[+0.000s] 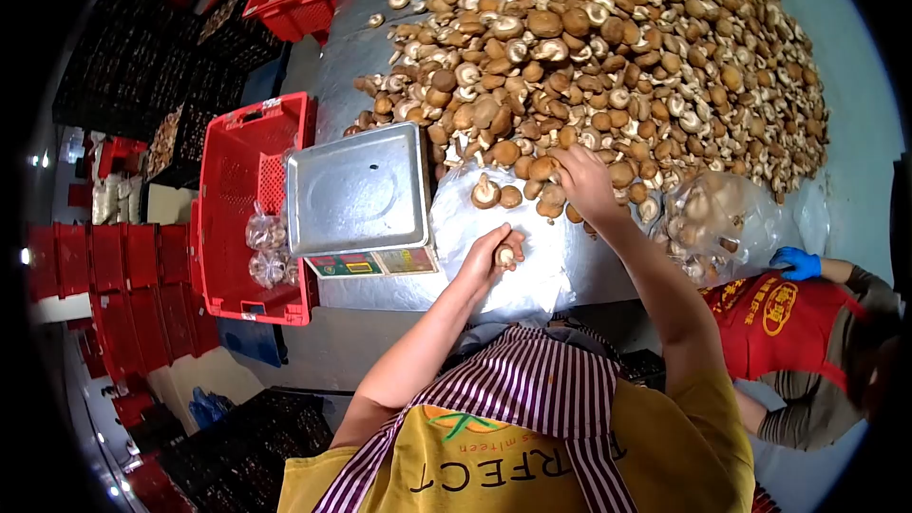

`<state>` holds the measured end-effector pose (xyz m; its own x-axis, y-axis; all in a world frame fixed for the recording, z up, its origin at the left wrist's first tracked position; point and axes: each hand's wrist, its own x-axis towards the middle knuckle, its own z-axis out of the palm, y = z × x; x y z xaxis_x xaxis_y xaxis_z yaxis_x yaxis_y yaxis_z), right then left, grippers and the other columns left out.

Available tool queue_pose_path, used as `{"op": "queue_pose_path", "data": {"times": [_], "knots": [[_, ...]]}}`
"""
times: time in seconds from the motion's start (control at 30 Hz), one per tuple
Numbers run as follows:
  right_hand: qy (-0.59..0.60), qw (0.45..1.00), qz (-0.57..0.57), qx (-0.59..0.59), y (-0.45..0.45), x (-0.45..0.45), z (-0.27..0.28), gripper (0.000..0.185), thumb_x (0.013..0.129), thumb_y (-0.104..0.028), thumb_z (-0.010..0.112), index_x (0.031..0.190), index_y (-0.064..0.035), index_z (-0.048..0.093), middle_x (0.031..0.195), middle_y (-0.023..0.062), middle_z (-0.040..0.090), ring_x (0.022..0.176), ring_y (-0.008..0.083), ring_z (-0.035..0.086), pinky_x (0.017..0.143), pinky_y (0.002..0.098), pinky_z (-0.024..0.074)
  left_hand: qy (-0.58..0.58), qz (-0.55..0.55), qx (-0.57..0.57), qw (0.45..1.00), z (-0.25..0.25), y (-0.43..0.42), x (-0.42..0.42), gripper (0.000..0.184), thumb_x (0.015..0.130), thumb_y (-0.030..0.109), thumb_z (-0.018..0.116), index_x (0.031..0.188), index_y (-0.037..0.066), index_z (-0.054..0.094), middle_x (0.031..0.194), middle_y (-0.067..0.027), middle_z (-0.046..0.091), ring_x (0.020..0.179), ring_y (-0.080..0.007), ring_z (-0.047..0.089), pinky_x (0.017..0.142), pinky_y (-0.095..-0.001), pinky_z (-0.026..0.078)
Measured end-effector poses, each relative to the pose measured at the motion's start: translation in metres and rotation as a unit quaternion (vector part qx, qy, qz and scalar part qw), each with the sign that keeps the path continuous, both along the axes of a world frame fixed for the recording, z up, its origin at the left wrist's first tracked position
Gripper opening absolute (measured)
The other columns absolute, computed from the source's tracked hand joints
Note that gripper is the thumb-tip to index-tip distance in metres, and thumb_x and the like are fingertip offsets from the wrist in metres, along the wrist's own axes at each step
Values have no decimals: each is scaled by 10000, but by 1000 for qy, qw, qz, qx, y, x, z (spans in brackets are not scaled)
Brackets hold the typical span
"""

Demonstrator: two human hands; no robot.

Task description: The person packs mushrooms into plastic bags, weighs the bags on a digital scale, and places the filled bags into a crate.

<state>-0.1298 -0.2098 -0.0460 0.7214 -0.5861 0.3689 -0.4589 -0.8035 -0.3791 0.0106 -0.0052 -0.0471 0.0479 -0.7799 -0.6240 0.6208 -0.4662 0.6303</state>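
Note:
Over a clear plastic sheet at the near edge of the table, my left hand (pixel 493 258) is curled around a small mushroom (pixel 505 256) with its pale underside showing. My right hand (pixel 581 180) reaches to the near edge of a large mushroom pile (pixel 608 66), its fingers closed at a brown mushroom (pixel 542 169). Several loose mushrooms lie on the plastic sheet (pixel 532 261) between my hands. Left of them stands a scale (pixel 356 192) with a flat metal pan.
A red crate (pixel 233 166) with bagged mushrooms (pixel 269 247) stands left of the scale. At the right lies a filled plastic bag (pixel 708 218), beside a co-worker's blue-gloved hand (pixel 796 263) and red apron (pixel 774 323). Another red crate (pixel 302 0) is at the upper left.

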Motion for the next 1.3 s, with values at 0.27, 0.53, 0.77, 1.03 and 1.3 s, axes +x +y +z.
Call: {"op": "queue_pose_path", "data": {"times": [0.27, 0.53, 0.77, 1.03, 1.3], "knots": [[-87, 985, 13, 146, 78, -31, 43, 369, 852, 11, 583, 1208, -87, 591, 1009, 143, 589, 912, 318, 596, 779, 382, 487, 57, 41, -57, 996, 16, -27, -9, 373, 937, 218, 639, 1260, 66, 532, 870, -13, 631, 626, -86, 589, 501, -208, 448], [-218, 917, -208, 263, 105, -113, -35, 224, 881, 35, 573, 1100, -5, 596, 988, 139, 627, 848, 236, 648, 730, 318, 515, -13, 57, -49, 997, -3, -14, -11, 335, 909, 166, 671, 1218, 89, 566, 910, 2, 649, 685, -88, 610, 564, -217, 465], [-108, 921, -303, 220, 116, -144, -61, 186, 858, -36, 634, 1041, -15, 613, 962, 144, 629, 846, 275, 643, 743, 358, 514, -17, 85, -24, 996, -11, -2, -7, 318, 907, 134, 660, 1198, 51, 562, 922, -14, 650, 648, -82, 597, 546, -208, 455], [37, 937, -294, 185, 98, -89, -33, 289, 845, -180, 681, 1082, -49, 582, 1002, 158, 605, 920, 367, 613, 757, 433, 507, -26, 72, -2, 997, -11, -4, -19, 287, 907, 75, 619, 1185, 79, 550, 993, -23, 652, 649, -86, 602, 539, -205, 464], [-20, 974, -184, 132, 45, -47, -6, 230, 836, -130, 644, 1038, -33, 593, 1027, 171, 549, 1015, 371, 527, 856, 451, 449, -43, 50, -10, 998, -12, -6, -18, 279, 885, 9, 551, 1162, 36, 530, 901, -48, 637, 675, -94, 604, 539, -205, 454]]}}
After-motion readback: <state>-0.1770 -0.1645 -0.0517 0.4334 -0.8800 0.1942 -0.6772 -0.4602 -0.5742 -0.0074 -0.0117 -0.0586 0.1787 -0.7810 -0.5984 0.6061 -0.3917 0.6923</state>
